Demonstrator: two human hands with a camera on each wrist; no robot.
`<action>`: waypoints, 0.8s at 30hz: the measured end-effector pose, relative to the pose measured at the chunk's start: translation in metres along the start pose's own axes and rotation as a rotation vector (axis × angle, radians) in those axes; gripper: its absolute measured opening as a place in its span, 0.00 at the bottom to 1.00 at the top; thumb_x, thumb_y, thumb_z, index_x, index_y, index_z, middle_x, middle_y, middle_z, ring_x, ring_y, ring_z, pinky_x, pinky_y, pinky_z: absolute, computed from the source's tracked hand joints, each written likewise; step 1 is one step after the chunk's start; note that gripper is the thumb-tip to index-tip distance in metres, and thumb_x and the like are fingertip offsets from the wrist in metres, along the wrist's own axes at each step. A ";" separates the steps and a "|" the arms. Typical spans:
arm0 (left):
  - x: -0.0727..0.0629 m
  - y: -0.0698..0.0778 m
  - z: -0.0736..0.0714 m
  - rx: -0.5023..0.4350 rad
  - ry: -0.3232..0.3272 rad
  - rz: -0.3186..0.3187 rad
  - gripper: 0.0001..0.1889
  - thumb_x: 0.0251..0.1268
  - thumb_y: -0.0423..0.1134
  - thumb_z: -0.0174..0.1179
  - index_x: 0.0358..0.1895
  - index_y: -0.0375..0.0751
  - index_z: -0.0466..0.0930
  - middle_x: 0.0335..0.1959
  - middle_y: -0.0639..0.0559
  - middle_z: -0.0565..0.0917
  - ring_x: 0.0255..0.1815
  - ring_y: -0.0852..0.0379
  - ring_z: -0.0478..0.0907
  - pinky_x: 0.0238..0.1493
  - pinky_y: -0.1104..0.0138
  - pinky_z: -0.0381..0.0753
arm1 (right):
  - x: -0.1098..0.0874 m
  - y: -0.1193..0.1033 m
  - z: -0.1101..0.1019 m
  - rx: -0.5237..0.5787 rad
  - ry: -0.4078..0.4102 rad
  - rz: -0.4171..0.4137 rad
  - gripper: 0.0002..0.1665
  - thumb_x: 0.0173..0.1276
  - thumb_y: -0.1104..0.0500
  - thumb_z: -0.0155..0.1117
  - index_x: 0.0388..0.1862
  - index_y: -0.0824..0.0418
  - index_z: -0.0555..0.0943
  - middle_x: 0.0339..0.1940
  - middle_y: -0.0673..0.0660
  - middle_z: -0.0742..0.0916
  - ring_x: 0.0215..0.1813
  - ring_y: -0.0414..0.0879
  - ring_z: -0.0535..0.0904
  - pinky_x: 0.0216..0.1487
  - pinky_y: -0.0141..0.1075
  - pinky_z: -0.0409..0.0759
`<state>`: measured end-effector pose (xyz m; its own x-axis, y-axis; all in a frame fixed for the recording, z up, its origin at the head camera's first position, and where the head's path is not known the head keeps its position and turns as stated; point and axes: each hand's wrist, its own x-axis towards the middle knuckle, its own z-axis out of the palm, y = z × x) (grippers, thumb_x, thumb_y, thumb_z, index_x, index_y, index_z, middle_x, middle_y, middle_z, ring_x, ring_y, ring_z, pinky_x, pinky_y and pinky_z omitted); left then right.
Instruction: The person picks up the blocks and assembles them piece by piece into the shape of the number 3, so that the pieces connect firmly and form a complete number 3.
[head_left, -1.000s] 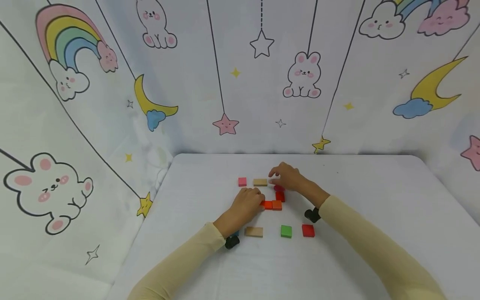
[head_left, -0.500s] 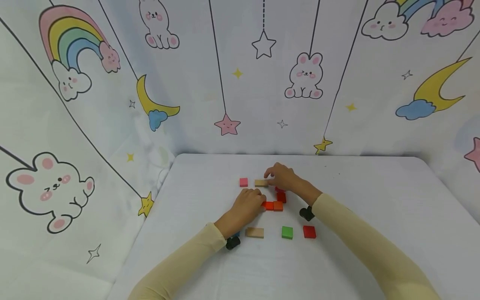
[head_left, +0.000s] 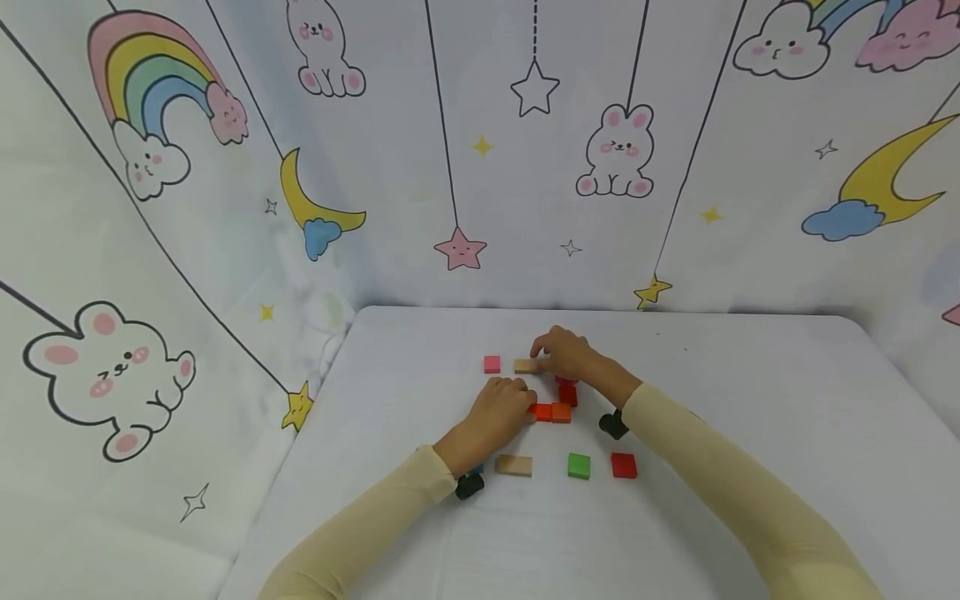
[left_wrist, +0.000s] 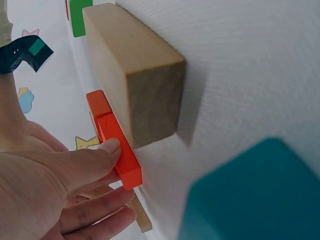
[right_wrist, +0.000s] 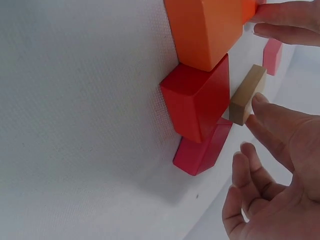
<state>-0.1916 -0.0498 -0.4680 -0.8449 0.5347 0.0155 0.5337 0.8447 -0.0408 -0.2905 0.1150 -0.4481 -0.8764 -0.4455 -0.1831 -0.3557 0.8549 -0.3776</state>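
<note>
My left hand (head_left: 497, 419) pinches the long orange-red block (left_wrist: 122, 152) between its thumb and fingers, on the white table. Touching that block's end is an orange block (head_left: 561, 412). A red block (right_wrist: 197, 102) stands against the orange one, and a crimson block (right_wrist: 202, 147) lies just beyond the red. Farther back, my right hand (head_left: 572, 354) holds the right end of a flat wooden block (right_wrist: 247, 95) with thumb and index finger. Its other fingers are loosely bent. To the left of this wooden block, a small gap away, is a pink block (head_left: 492, 364).
Nearer the front of the white table (head_left: 540, 533) lie another wooden block (head_left: 514, 466), a green block (head_left: 579, 466) and a separate red block (head_left: 624, 466). A blue block (left_wrist: 255, 200) is partly hidden under my left wrist. A printed cloth hangs behind.
My right hand has moved a little left and come onto the far wooden block's right end. The left hand keeps its hold on the orange-red block. The head view has shifted slightly.
</note>
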 end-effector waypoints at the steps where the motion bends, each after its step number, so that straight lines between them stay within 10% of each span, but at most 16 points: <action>1: 0.000 0.000 0.000 0.005 0.001 0.000 0.13 0.71 0.50 0.71 0.51 0.50 0.90 0.48 0.53 0.88 0.51 0.55 0.84 0.61 0.61 0.79 | 0.000 0.000 0.000 0.002 -0.003 0.004 0.15 0.75 0.54 0.70 0.56 0.56 0.88 0.59 0.64 0.84 0.62 0.59 0.79 0.65 0.64 0.74; 24: -0.002 -0.001 0.002 0.013 0.041 0.008 0.13 0.70 0.50 0.71 0.51 0.50 0.90 0.47 0.54 0.88 0.49 0.56 0.84 0.57 0.63 0.80 | 0.009 0.008 0.000 -0.008 -0.048 -0.003 0.11 0.75 0.56 0.70 0.53 0.56 0.89 0.58 0.63 0.86 0.61 0.58 0.80 0.63 0.65 0.76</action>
<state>-0.1902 -0.0516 -0.4701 -0.8386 0.5418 0.0562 0.5393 0.8403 -0.0541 -0.3015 0.1182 -0.4530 -0.8587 -0.4604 -0.2252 -0.3614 0.8554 -0.3712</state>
